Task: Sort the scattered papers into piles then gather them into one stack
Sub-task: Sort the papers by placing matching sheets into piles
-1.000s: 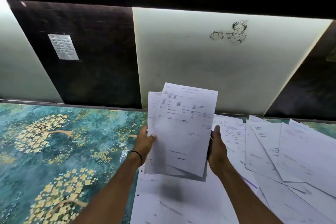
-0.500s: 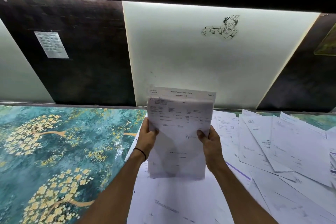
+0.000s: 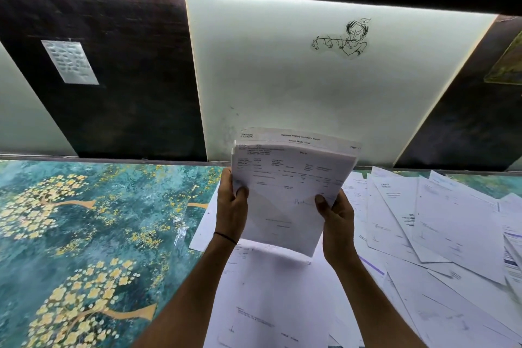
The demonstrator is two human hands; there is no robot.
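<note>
Left grip (image 3: 231, 206), right grip (image 3: 336, 223) each pinch side edge of raised sheaf (image 3: 285, 195), long axis near vertical. Loose sheets (image 3: 452, 223) cover counter (image 3: 84, 220) toward right edge; right grip nearer.

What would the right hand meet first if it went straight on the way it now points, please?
Probably the pale wall panel behind the table; the right hand, gripping the held sheaf, points up and away. Depth is unclear.
</note>
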